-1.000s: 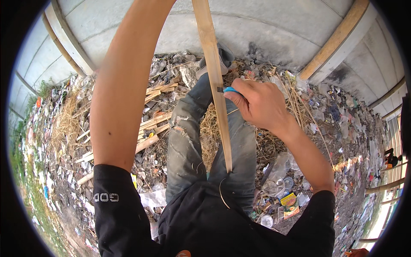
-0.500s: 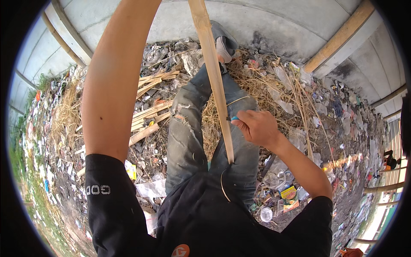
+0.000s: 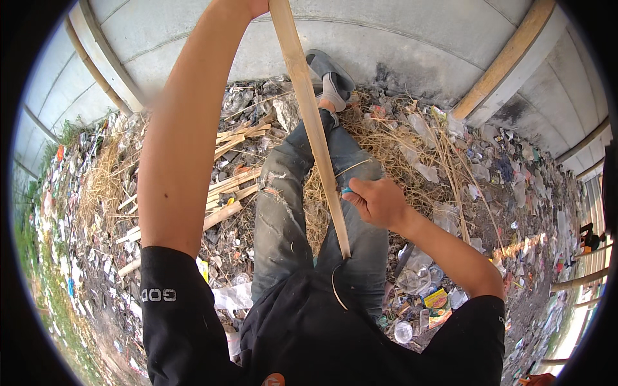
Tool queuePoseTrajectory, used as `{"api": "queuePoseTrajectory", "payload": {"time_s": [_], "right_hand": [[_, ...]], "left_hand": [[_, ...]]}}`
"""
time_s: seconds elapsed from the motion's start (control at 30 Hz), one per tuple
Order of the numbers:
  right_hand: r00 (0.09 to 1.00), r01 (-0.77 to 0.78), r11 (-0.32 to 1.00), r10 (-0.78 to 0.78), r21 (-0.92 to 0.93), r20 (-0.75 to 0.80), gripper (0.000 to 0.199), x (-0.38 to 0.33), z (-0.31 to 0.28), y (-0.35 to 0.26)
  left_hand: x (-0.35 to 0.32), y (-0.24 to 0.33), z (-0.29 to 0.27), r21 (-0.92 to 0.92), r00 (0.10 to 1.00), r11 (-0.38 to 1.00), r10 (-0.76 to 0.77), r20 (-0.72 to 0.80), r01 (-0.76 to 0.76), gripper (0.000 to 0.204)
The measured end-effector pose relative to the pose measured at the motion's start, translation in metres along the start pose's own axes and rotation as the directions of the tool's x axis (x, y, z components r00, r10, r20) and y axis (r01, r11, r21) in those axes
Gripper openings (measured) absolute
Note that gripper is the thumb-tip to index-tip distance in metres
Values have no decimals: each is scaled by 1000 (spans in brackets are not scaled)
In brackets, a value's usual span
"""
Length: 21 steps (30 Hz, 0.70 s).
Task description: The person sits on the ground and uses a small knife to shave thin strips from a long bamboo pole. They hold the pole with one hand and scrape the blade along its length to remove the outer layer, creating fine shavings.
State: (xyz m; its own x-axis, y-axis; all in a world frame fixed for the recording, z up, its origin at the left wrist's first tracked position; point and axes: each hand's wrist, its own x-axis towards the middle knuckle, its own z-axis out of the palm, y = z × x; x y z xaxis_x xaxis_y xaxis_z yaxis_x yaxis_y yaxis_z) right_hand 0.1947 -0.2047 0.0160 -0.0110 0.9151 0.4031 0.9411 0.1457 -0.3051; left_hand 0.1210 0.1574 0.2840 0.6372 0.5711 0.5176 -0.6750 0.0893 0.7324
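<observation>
A long pale bamboo strip (image 3: 313, 125) slants from the upper edge down to my lap, its lower end against my dark trousers (image 3: 281, 225). At the top, my left hand (image 3: 259, 6) grips the strip's far part; the frame cuts off most of its fingers. My right hand (image 3: 378, 202) is closed in a fist beside the strip's lower half. From that fist a bit of a small blue-handled knife (image 3: 347, 190) shows against the strip's right edge. Its blade is hardly visible. A thin curled sliver (image 3: 336, 289) lies on my black shirt.
Split bamboo pieces (image 3: 225, 193) lie in a pile left of my legs. Dry straw (image 3: 412, 145) and plastic litter cover the ground. A grey panel wall (image 3: 386, 45) with wooden posts (image 3: 505, 58) stands beyond my feet. A clear plastic cup (image 3: 403, 332) lies at lower right.
The view has shifted a little. The strip's upper part has swung left, and part of my left hand has come into sight. My right hand and the knife sit slightly lower and further left.
</observation>
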Motion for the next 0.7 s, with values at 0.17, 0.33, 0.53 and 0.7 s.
{"api": "queuePoseTrajectory", "payload": {"time_s": [0.17,0.33,0.53,0.7], "right_hand": [[949,100,992,-72,-76,307,26,-11,11,2],[921,12,999,5,-40,389,30,-102,55,12],[997,-65,987,58,148,54,27,-74,23,6],[982,-4,1000,10,31,-190,32,22,-16,2]], "left_hand": [[-13,13,-1,-12,999,1000,14,-38,-15,18],[-14,34,-9,8,999,1000,30,-32,-30,16],[-8,0,-12,0,997,999,51,-55,-51,18],[12,-13,-5,-38,999,999,33,-9,-33,18]]}}
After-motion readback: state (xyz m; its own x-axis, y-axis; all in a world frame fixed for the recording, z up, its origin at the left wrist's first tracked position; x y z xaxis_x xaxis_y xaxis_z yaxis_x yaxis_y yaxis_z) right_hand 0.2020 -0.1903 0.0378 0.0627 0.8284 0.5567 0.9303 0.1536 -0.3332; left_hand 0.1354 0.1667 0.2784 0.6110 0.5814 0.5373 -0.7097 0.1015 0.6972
